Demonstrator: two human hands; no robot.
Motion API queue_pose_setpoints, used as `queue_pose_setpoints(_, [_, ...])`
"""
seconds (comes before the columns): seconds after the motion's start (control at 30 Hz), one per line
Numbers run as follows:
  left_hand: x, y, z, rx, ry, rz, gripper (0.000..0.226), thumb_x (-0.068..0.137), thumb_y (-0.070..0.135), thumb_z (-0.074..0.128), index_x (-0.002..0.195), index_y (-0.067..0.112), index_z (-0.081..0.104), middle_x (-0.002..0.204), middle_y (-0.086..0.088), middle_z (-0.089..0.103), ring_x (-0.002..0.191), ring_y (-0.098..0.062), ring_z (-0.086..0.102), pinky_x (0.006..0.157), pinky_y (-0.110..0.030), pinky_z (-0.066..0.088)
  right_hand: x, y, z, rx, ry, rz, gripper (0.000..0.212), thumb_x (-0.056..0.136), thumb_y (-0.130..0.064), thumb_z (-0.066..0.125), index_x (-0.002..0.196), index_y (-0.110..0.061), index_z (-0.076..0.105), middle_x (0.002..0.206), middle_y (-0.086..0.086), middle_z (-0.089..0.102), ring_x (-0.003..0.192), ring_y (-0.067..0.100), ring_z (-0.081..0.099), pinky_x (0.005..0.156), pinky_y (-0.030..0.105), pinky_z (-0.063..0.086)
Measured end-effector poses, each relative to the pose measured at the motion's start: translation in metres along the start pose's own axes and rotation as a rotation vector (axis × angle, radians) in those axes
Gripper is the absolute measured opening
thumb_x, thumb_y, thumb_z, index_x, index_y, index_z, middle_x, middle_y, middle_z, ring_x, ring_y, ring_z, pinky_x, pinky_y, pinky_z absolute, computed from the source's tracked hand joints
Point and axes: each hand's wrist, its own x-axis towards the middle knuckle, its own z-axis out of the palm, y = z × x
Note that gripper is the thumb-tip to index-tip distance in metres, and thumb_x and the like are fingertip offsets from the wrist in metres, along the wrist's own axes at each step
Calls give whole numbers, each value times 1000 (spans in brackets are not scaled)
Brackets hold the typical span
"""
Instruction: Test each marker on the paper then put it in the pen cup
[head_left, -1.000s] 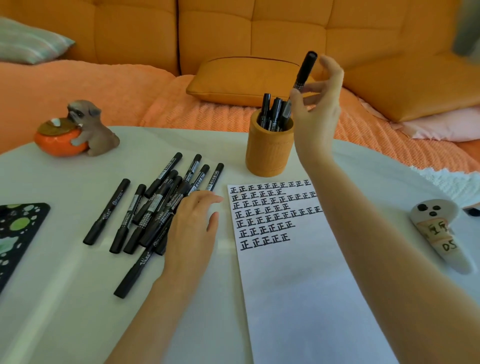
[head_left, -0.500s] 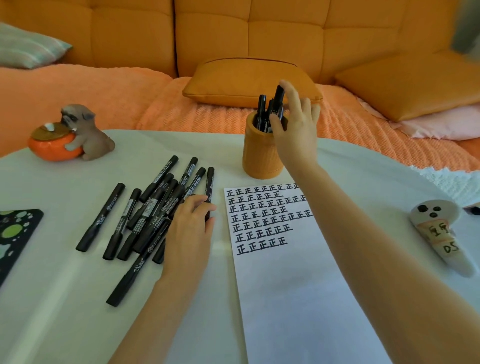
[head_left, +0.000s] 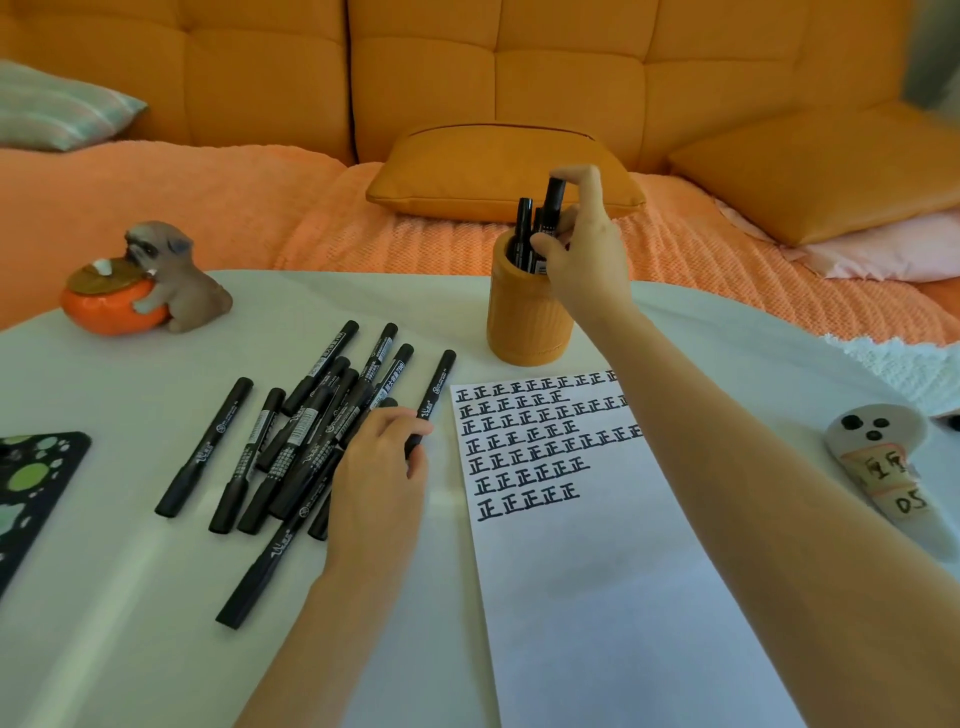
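On the white table (head_left: 130, 597) the paper (head_left: 597, 597) lay before me, the orange pen cup (head_left: 524, 322) just past its far edge. The loose markers (head_left: 291, 441) lay left of the paper. My right hand (head_left: 582, 254) gripped a black marker (head_left: 551, 200) near upright, lower end inside the cup. My left hand (head_left: 379, 478), nearer the pile, pinched the rightmost marker (head_left: 434, 395), which pointed away toward the cup.

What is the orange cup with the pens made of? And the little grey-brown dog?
The orange ribbed pen cup looks like matte plastic or wood: fine upright grooves, no shine. The small grey-brown dog figurine looks like painted resin or ceramic: smooth, moulded, faintly glossy.
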Motion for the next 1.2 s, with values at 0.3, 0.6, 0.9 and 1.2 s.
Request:
queue_pose_setpoints(0.3, [0, 1, -3, -43, -8, -18, 24, 88, 0, 54, 103, 13, 68, 111, 8, 59, 77, -11, 55, 65, -8, 34, -14, 23, 3, -197, 61, 8, 42, 94, -21, 51, 136, -27, 48, 118, 8, 51, 111, 27, 38, 81, 23, 15])
queue_pose_setpoints(0.6, [1, 6, -11, -293, 86, -41, 26, 85, -6, 57, 98, 13, 69, 102, 3, 66, 93, -7, 62, 78, 1, 41, -37, 9, -9, -87, 214, 29, 43, 91, -15, 50, 134, -9, 48, 117, 13, 47, 105, 25, 35, 90, 24, 20])
queue_pose_setpoints(0.9, [-2, 25, -20, -735, -127, -31, 25, 85, -7, 59, 99, 13, 68, 102, 7, 71, 99, -2, 66, 82, -10, 49, -115, -30, -20, 547, -285, 552, 37, 89, -45, 60, 97, -9, 63, 55, -3, 53, 43, 4, 42, 48, 17, 34])
queue_pose_setpoints(1.2, [-8, 27, -18, -606, -328, 1, 28, 82, 21, 70, 106, 32, 62, 96, 20, 68, 88, 0, 65, 74, -9, 47, -145, -44, -37, 578, -273, 530, 23, 90, -21, 63, 74, -5, 57, 47, -2, 48, 42, 8, 38, 44, 18, 31])
